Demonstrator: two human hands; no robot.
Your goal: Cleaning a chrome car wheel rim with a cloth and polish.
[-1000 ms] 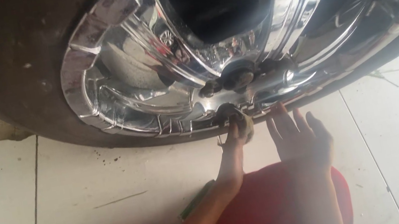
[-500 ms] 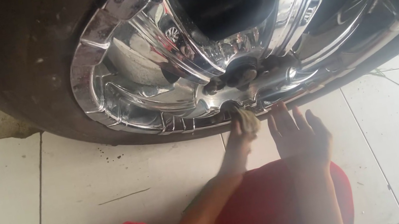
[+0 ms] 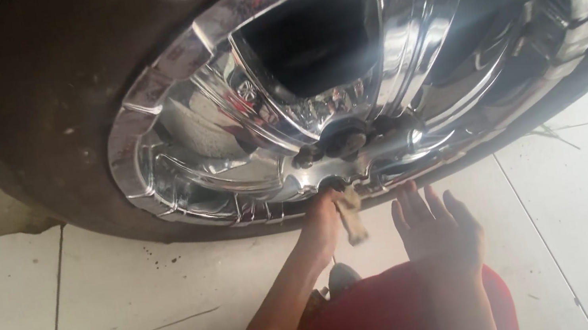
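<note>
L hand (image 3: 324,220) is pinched shut on a small tan rag (image 3: 352,215), pressed up at the bottom of the chrome wheel (image 3: 259,147) just below its hub (image 3: 342,140), so the cloth reaches into the spoke recess. R hand (image 3: 433,225) lies open & flat on the red-clad knee (image 3: 409,314) below the wheel, holding nothing, prob. for balance w/ the person crouched on the white tile floor (image 3: 93,305).

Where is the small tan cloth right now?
In the head view, the small tan cloth hangs from the left hand at the chrome wheel's lower rim, just left of the open right hand.

white floor tiles (image 3: 131,290), red trousers (image 3: 409,314), a dark tyre (image 3: 35,114).
</note>
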